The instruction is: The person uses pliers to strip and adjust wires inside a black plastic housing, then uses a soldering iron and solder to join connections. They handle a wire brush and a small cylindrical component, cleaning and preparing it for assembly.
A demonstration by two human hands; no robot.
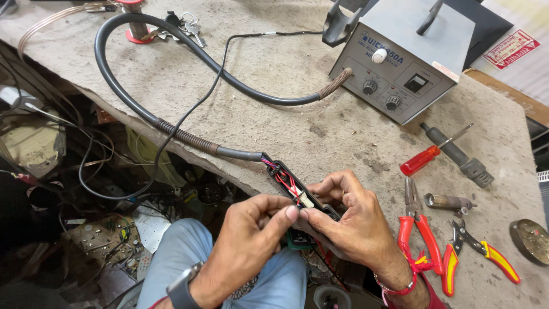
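Both hands pinch a long black plastic handle (297,191), left hand (246,240) at seven o'clock, right hand (354,220) at four, wires exposed.

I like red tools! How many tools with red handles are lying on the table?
3. A red-handled screwdriver lies below the grey machine. Red-handled pliers lie beside the right hand. Red-and-yellow cutters lie just right of those. More may be hidden outside the picture.

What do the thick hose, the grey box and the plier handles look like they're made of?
Hose: probably rubber, matte black, bending in a smooth loop. Grey box: likely painted sheet metal, with flat panels and crisp folded edges. Plier handles: glossy red plastic or rubber sleeves, apparently over metal.
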